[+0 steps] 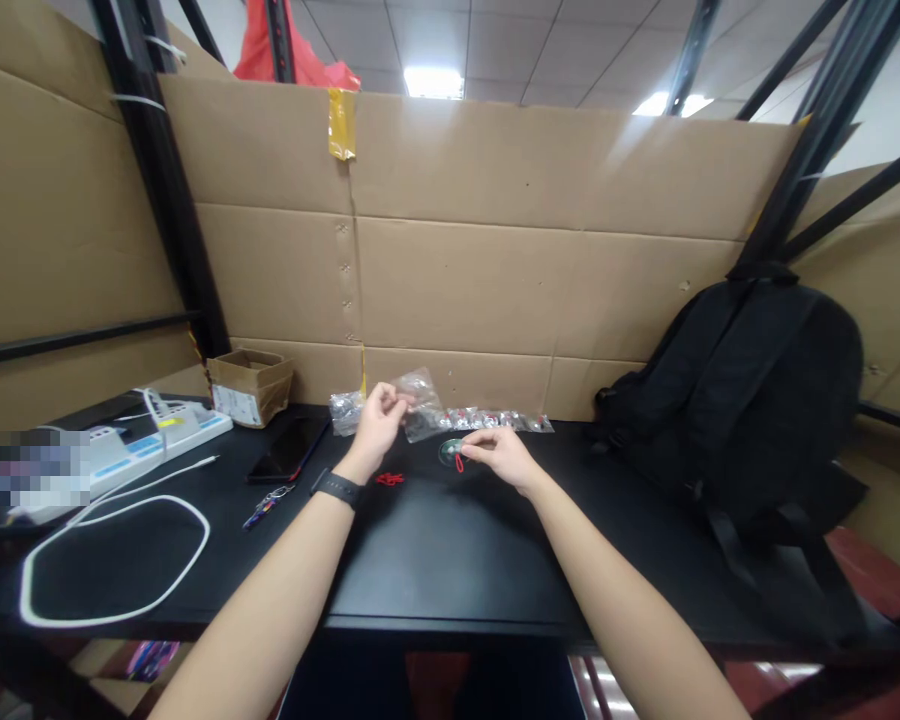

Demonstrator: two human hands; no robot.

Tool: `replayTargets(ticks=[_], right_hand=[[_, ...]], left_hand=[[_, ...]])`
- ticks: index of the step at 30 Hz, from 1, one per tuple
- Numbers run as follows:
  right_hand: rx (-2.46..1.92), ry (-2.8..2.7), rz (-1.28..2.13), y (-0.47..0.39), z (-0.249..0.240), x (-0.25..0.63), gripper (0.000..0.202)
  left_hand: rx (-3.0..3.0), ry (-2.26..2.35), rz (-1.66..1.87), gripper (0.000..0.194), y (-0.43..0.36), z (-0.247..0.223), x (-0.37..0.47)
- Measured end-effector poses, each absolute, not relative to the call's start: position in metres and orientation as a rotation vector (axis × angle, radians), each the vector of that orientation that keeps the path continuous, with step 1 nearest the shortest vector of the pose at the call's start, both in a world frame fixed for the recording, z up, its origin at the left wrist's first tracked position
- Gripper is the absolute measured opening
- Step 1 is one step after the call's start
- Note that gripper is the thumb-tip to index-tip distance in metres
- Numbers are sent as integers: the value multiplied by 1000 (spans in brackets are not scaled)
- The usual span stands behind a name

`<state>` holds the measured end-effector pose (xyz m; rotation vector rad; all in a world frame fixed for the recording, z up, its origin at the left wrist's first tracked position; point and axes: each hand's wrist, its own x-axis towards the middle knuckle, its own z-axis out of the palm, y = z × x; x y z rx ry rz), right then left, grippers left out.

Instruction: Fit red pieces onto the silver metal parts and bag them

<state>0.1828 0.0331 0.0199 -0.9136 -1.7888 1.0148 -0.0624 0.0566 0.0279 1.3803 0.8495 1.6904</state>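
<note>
In the head view my left hand (382, 420) is closed in a pinch on a clear plastic bag (419, 392), raised a little above the table. My right hand (504, 455) pinches a small round dark-green disc (449, 453) with a red cord loop (460, 463) hanging by it. The disc's details are too small to read. Below the left hand lies a small heap of red cords (389, 479). Behind both hands, a row of small clear packets (499, 420) with red bits in them runs along the cardboard wall.
On the black table (450, 570), a phone (289, 450), a keychain (268, 507) and a small cardboard box (251, 388) stand to the left. Further left are a power strip (157, 437) and a looped white cable (120, 622). A black backpack (757, 390) fills the right side.
</note>
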Motion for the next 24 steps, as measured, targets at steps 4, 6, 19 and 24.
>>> replayTargets(ticks=[4, 6, 19, 24], right_hand=[[-941, -1859, 964, 36, 18, 187, 35], [-951, -1877, 936, 37, 18, 189, 35], [-960, -1943, 904, 41, 14, 190, 30], [-939, -1954, 945, 38, 15, 187, 31]], left_hand=[[1345, 993, 1732, 30, 64, 41, -101], [1366, 1003, 1834, 41, 68, 46, -123], [1739, 1961, 1472, 21, 105, -4, -171], [1838, 2247, 1328, 27, 107, -8, -171]])
